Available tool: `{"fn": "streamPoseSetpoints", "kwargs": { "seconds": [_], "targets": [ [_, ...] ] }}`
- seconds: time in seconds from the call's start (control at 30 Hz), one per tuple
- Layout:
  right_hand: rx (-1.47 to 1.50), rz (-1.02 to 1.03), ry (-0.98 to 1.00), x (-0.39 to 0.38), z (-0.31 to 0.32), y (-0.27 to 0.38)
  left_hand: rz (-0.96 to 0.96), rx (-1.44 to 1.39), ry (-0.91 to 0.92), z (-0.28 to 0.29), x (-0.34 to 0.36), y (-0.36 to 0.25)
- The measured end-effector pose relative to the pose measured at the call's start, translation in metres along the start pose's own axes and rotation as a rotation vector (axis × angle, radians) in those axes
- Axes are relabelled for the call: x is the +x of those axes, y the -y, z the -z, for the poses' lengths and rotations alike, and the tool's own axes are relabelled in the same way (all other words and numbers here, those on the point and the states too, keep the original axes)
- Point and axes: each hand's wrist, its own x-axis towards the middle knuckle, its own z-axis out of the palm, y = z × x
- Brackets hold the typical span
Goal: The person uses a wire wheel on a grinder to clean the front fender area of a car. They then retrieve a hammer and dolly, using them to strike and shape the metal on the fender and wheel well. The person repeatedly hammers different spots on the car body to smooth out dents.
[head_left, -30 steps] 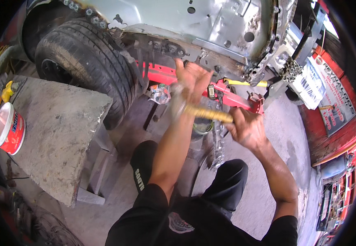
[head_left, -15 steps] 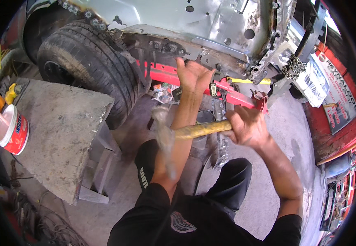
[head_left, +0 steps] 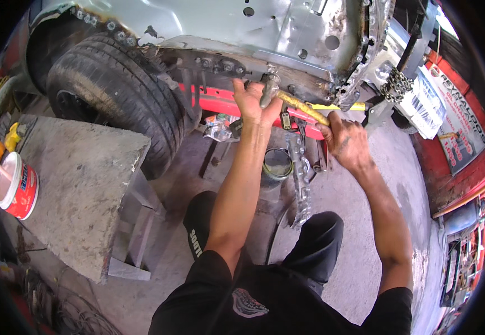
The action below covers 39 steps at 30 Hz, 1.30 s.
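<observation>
My right hand (head_left: 349, 139) is closed round the yellow handle of a hammer (head_left: 301, 104). The hammer's steel head (head_left: 270, 89) is up by the lower edge of a bare metal car body (head_left: 220, 25), in front of my left hand's fingers. I cannot tell if the head touches the metal. My left hand (head_left: 255, 102) is raised to that same edge, palm toward me and thumb upright. Its fingers are hidden behind the hammer head and the edge, so whatever they hold does not show. A red metal beam (head_left: 220, 99) runs behind the left wrist.
A tyre (head_left: 119, 95) stands at left under the body. Nearer is a worn grey bench (head_left: 80, 184) with a red-and-white tub (head_left: 18, 187). A bucket (head_left: 277, 163) and a ragged metal strip (head_left: 299, 187) are between my knees. A chain (head_left: 396, 84) hangs at right.
The hammer has swung up and away from me, from across my left forearm to the car's lower edge. My right hand rose with it. My left hand stays at the edge.
</observation>
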Motion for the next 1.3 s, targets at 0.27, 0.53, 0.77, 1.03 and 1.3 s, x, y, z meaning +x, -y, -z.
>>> {"fn": "streamPoseSetpoints", "kwargs": {
  "seconds": [0.27, 0.53, 0.77, 1.03, 1.3],
  "targets": [
    [0.023, 0.578, -0.193, -0.021, -0.006, -0.002, 0.102, -0.184, 0.421, -0.003, 0.000, 0.000],
    [0.052, 0.235, -0.110, -0.020, -0.008, -0.015, 0.035, 0.016, -0.019, -0.009, -0.002, -0.003],
    [-0.016, 0.045, -0.111, -0.015, -0.007, -0.040, 0.027, -0.040, 0.244, 0.005, 0.003, 0.000],
    [0.041, 0.120, -0.091, -0.018, -0.015, -0.052, 0.053, 0.010, 0.130, 0.011, 0.000, -0.001],
    [0.588, -0.037, -0.071, -0.063, -0.050, -0.058, -0.013, 0.009, -0.079, -0.007, -0.030, 0.008]
  ]
}}
